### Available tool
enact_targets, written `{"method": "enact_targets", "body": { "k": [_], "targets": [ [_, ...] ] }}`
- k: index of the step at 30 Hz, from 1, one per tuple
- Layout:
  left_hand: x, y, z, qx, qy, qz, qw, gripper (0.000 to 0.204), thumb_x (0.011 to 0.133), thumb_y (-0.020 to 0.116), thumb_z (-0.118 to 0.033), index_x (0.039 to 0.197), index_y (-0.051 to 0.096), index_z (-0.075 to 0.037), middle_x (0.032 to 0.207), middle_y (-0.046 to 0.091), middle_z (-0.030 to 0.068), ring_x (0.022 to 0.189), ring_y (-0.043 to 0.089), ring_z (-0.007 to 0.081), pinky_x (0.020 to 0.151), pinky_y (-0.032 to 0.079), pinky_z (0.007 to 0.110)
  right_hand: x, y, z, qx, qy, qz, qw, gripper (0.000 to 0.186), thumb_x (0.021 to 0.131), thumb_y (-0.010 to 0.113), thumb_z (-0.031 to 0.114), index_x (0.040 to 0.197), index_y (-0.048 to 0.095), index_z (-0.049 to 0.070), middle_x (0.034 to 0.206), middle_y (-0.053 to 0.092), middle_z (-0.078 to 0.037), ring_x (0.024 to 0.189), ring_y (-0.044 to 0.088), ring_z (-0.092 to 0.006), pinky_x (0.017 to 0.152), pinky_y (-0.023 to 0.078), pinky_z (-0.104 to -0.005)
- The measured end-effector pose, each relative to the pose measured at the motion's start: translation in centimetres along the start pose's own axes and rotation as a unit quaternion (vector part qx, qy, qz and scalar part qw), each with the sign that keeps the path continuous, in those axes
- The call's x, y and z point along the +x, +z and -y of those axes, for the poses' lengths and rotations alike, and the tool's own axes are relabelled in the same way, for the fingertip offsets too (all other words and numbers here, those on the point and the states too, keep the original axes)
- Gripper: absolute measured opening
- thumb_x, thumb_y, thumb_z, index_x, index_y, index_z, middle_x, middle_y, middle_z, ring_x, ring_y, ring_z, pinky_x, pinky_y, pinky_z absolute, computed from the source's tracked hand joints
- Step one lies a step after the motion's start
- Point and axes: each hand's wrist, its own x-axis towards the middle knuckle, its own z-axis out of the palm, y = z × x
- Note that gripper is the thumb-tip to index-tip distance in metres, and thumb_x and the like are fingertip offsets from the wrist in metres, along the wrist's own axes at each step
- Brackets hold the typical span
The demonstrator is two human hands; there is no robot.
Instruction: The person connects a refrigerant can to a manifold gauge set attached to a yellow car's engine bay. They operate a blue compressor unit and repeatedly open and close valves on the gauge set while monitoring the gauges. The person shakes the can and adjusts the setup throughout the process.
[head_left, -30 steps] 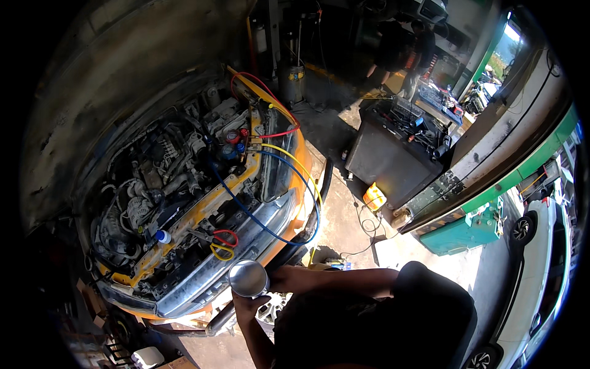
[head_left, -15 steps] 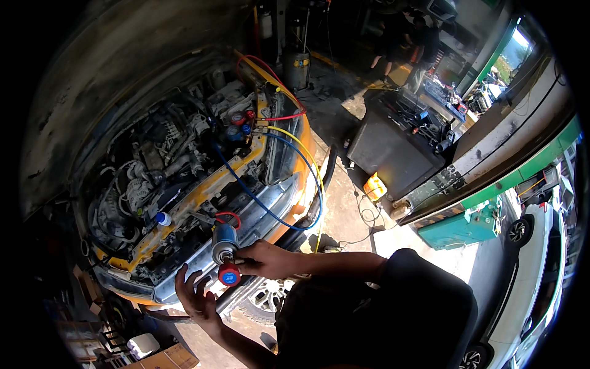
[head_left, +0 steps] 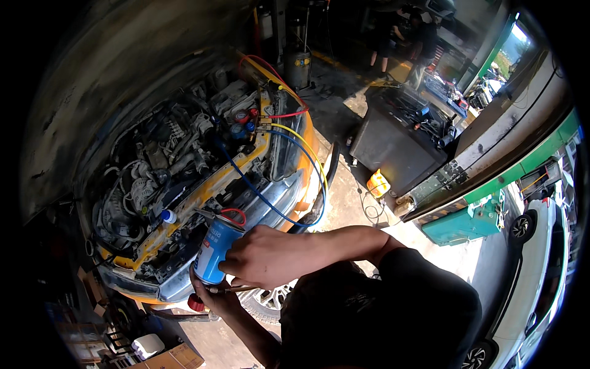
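A blue can (head_left: pixel 215 249) with pale printing is held tilted over the front edge of the car's engine bay. My right hand (head_left: pixel 267 255) is closed on the can's right side, its fingers bent against the wall. From underneath, my left hand (head_left: pixel 220 300) grips the can's lower end, most of its fingers hidden by it. A red knob (head_left: pixel 195 302) sticks out beside my left hand. Part of a metal fitting (head_left: pixel 236 289) shows below my right hand. Beyond the can, a small blue-and-white bottle (head_left: pixel 168 216) stands on the yellow front crossmember (head_left: pixel 200 206).
A gauge manifold (head_left: pixel 244 123) sits on the engine bay's far side, with a red hose (head_left: pixel 289 115), a yellow hose (head_left: pixel 301 140) and a blue hose (head_left: pixel 258 194). A dark cabinet (head_left: pixel 393 154) bears tools. A yellow jug (head_left: pixel 378 183) stands beside it. Two people are at the back.
The can has turned in my hands and its printed side now shows. My left hand has closed on its lower end. My right hand has shifted from the fitting to the can's side.
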Motion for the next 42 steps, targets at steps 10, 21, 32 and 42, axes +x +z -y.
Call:
{"method": "enact_targets", "body": {
  "k": [10,21,32,42],
  "targets": [
    [0.5,-3.9,-10.0,-0.139,0.149,-0.210,0.956,0.037,0.084,0.054,-0.038,0.099,0.054,-0.004,0.066,0.050,0.0028,0.047,0.043,0.0118,0.038,0.033,0.020,-2.1,-17.7,10.7,-0.367,-0.213,-0.125,0.897,0.014,0.071,0.066,0.012,0.078,0.058,0.002,0.071,0.058,-0.006,0.056,0.055,-0.0138,0.042,0.037,-0.0260],
    [-4.6,-8.2,-8.7,0.046,0.081,-0.257,0.962,0.028,0.083,0.056,-0.034,0.092,0.056,-0.007,0.070,0.052,0.0011,0.051,0.043,0.0100,0.040,0.031,0.020,-1.5,-17.3,6.3,-0.195,-0.263,-0.066,0.943,0.025,0.075,0.065,0.022,0.064,0.051,0.005,0.058,0.050,-0.003,0.051,0.051,-0.0180,0.040,0.035,-0.0299],
    [-3.7,-2.4,-4.1,0.292,0.012,-0.217,0.931,0.034,0.082,0.061,-0.031,0.098,0.060,-0.001,0.085,0.060,0.0027,0.066,0.054,0.0090,0.053,0.039,0.019,-4.3,4.8,-28.3,-0.147,0.256,0.149,0.944,0.033,0.078,0.055,0.017,0.109,0.056,0.005,0.086,0.064,-0.016,0.083,0.063,-0.0313,0.071,0.051,-0.0398],
    [3.2,-3.1,0.9,0.117,-0.098,-0.264,0.952,0.021,0.078,0.063,-0.022,0.090,0.061,-0.006,0.069,0.059,0.0000,0.049,0.051,0.0125,0.043,0.038,0.024,2.5,4.1,-51.1,-0.183,0.463,0.037,0.867,0.041,0.088,0.047,0.044,0.096,0.063,0.008,0.089,0.066,-0.014,0.085,0.064,-0.0313,0.071,0.050,-0.0421]
  ]
}}
